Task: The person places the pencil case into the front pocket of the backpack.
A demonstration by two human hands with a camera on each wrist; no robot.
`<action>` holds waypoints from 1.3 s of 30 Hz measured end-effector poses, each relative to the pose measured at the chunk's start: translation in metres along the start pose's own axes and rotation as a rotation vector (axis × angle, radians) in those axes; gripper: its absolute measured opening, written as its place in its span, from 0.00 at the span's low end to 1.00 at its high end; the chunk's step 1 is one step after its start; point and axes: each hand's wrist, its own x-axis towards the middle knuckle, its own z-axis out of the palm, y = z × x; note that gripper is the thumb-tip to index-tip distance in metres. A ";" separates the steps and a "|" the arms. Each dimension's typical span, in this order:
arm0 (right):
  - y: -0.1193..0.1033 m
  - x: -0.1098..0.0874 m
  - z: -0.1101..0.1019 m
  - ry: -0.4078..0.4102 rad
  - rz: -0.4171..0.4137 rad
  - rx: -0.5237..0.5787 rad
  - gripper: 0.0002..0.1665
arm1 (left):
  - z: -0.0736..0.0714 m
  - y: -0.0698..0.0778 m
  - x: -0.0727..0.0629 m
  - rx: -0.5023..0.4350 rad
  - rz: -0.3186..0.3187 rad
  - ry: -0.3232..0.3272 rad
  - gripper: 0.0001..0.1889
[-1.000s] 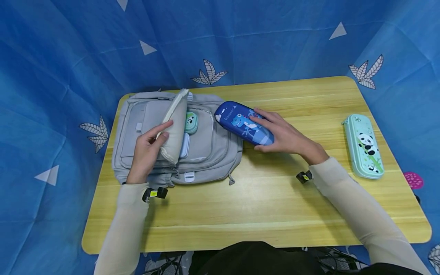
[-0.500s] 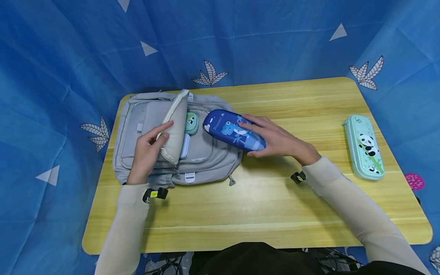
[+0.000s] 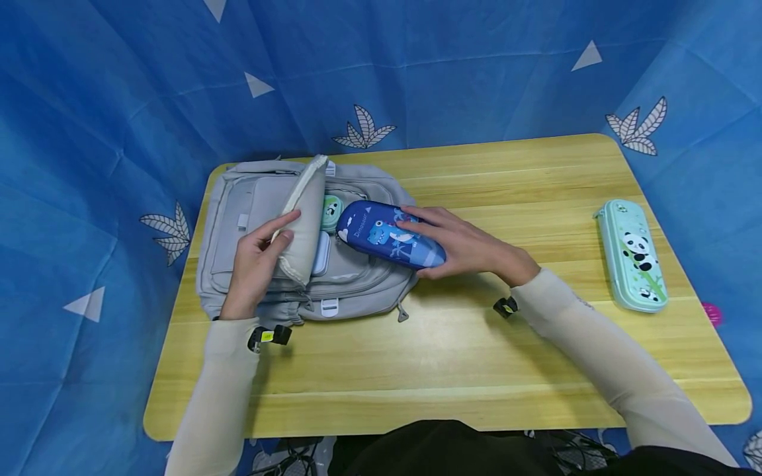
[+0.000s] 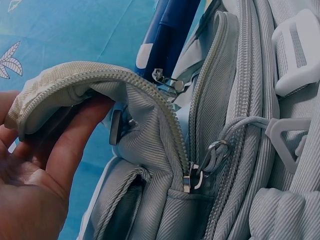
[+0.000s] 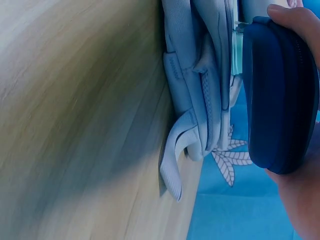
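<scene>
A grey backpack (image 3: 238,192) lies flat on the table, its front pocket unzipped. My left hand (image 3: 253,258) pinches the pocket's flap (image 3: 306,225) and holds it raised; in the left wrist view the thumb is under the flap's zipper edge (image 4: 100,75). My right hand (image 3: 461,241) grips a dark blue pencil case (image 3: 387,235) printed with a dinosaur and the word "Dinosaur", fingers on one long side and thumb on the other. The case is over the pocket's right part. Inside the pocket show a small mint-green panda case (image 3: 331,213) and a pale blue-white item (image 3: 321,254), partly hidden by the flap.
A mint-green panda pencil case (image 3: 634,258) lies at the right side of the wooden table (image 3: 476,370). A blue patterned cloth (image 3: 464,79) hangs behind and beside the table. A strap end with a loop (image 3: 402,314) sticks out from the backpack's right corner.
My right hand has carried the blue pencil case left and slightly toward me, from the backpack's right edge to over the unzipped pocket. The left hand has kept the flap raised in place.
</scene>
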 end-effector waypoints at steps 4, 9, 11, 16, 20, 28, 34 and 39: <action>-0.002 0.004 0.002 -0.009 -0.012 0.004 0.58 | 0.000 0.001 0.000 0.003 -0.004 0.003 0.19; -0.004 0.009 0.004 -0.012 -0.050 0.004 0.57 | 0.001 0.002 0.000 0.003 -0.005 0.003 0.19; -0.005 0.011 0.005 -0.018 -0.058 0.007 0.57 | 0.001 0.002 0.000 0.000 -0.006 0.002 0.19; -0.007 0.015 0.007 -0.041 -0.062 0.020 0.57 | 0.001 0.003 0.000 0.003 -0.012 0.001 0.19; -0.007 0.018 0.010 -0.047 -0.084 0.014 0.57 | 0.001 0.005 -0.001 0.008 -0.019 0.000 0.19; -0.009 0.023 0.010 -0.047 -0.149 0.000 0.57 | 0.000 0.008 0.000 0.015 -0.018 0.001 0.20; -0.011 0.029 0.009 -0.062 -0.174 -0.015 0.57 | 0.000 0.010 0.002 0.026 -0.023 0.008 0.19; -0.013 0.034 0.011 -0.066 -0.198 -0.030 0.57 | 0.000 0.012 0.004 0.011 -0.026 0.014 0.19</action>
